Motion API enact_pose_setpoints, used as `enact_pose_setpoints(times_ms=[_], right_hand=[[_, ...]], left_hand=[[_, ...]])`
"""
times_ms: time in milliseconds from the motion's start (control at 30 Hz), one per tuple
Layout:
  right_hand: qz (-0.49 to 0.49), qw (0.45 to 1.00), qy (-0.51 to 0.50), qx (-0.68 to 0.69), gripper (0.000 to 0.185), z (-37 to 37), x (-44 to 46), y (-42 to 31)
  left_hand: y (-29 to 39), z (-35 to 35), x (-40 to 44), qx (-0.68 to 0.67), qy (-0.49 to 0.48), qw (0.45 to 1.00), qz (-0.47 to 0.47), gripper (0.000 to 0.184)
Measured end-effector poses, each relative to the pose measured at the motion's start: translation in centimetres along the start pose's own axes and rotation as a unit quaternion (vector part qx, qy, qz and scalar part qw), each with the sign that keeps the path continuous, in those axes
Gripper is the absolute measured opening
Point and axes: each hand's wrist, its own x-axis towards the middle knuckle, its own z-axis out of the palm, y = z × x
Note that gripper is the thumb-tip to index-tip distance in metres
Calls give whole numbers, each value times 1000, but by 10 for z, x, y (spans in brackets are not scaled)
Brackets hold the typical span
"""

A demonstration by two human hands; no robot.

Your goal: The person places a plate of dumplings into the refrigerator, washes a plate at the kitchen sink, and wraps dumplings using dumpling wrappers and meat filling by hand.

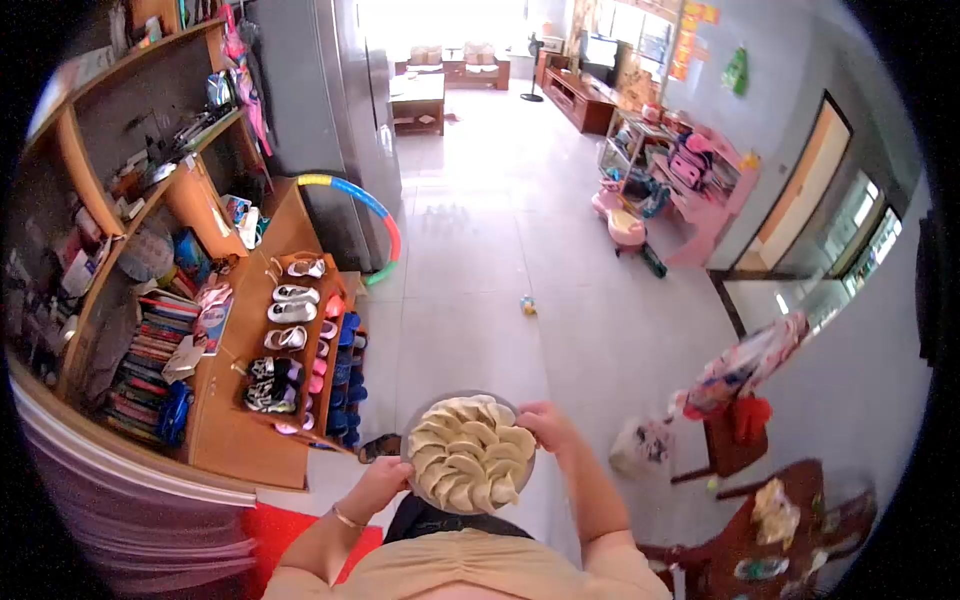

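From my remote seat, I have the left hand (386, 480) and right hand (548, 426) pinching opposite sides of a round plate (407, 447), held before the torso (465, 565) above the floor (465, 330) and covered with pale dumplings (468, 457). I judge this a carrying step; the next move calls for a level plate and even grip, since the top pieces could slide.

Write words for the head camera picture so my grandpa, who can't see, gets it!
A person's left hand and right hand hold a round plate of dumplings. Shoes and a bookshelf are on the left; ahead, a pale floor runs toward a sofa.
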Motion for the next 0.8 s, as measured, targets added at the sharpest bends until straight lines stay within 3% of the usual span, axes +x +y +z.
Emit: enact_pose_setpoints(times_ms=[67,200,300,333,433,500,600,667,767,800], right_hand=[[-4,1000,-10,-9,16,-16,52,-37],[-28,999,-13,14,16,-50,192,-60],[-13,999,33,-7,17,-75,275,-111],[-8,999,30,-13,17,-85,299,-133],[-10,999,14,46,18,-121,381,-181],[-32,991,36,128,19,-141,441,-186],[-106,985,2,138,22,-180,517,-208],[-89,984,82,134,22,-202,569,-218],[-77,984,146,63,27,-245,656,-223],[-75,984,161,32,29,-261,687,-226]], left_hand=[[28,-10,48,92,-5,993,69,23],[68,-48,165,-24,43,999,-11,25],[93,-85,260,111,84,989,-51,28],[84,-100,301,-25,54,998,-10,29],[153,-122,381,-104,19,994,0,28],[173,-143,433,-94,26,995,4,28],[220,-176,509,-110,31,993,20,29],[252,-198,560,-120,51,991,31,29],[280,-233,635,41,107,993,22,28],[290,-238,658,-9,116,993,34,29]])
